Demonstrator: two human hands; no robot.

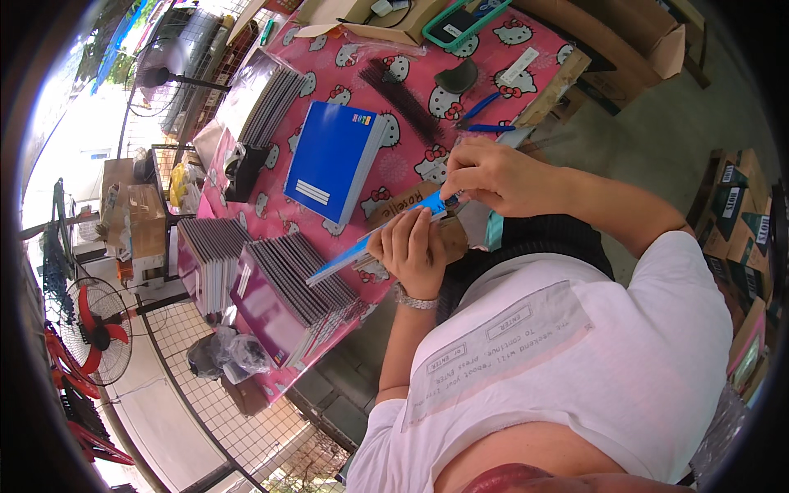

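Observation:
My left hand (411,251), with a bracelet at the wrist, is closed around a thin blue-covered notebook (353,251), held tilted above the table's near edge. At the notebook's right end, my right hand (497,177) has its fingers pinched together; what lies between the fingertips is too small to make out. Beyond the hands lies a stack of blue notebooks (333,160). A bundle of dark binding coils (403,99) rests farther back. Pliers with blue handles (485,119) lie just past my right hand. Under the held notebook, a brown cardboard piece (403,201) shows partly.
Spiral-bound notebooks stand stacked at the left: a purple pile (279,287), another pile (214,255) and one farther back (267,94). A black tape dispenser (246,171) sits among them. A teal basket (468,23) is at the far edge. Fans (99,333) and cardboard boxes (740,222) surround the table.

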